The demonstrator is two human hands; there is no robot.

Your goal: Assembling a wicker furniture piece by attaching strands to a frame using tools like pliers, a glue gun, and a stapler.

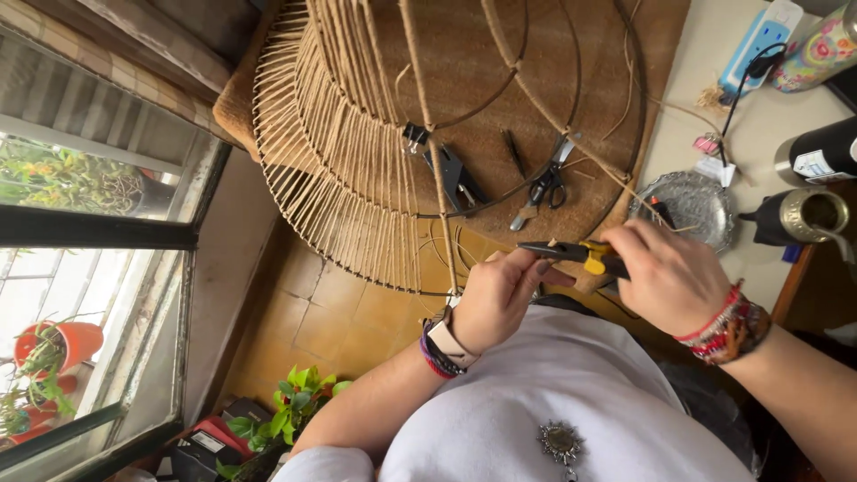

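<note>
— What sort of place are we looking at?

— A home craft corner, I'd say. A cork work board (500, 107) is lying on a table by a window (89, 232), with scissors (540, 192) and a wire lampshade frame (357, 152) resting on it.

— And the homely part?

— Tiled floor (330, 312), potted plants (295, 415), a thermos (817, 156) and a power strip (761, 36) are sitting around.

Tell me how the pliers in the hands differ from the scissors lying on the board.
The pliers have yellow on the handles; the scissors have black handles. The pliers are held in the right hand near the left hand; the scissors lie untouched under the wire frame. Both are metal-tipped hand tools.
</note>
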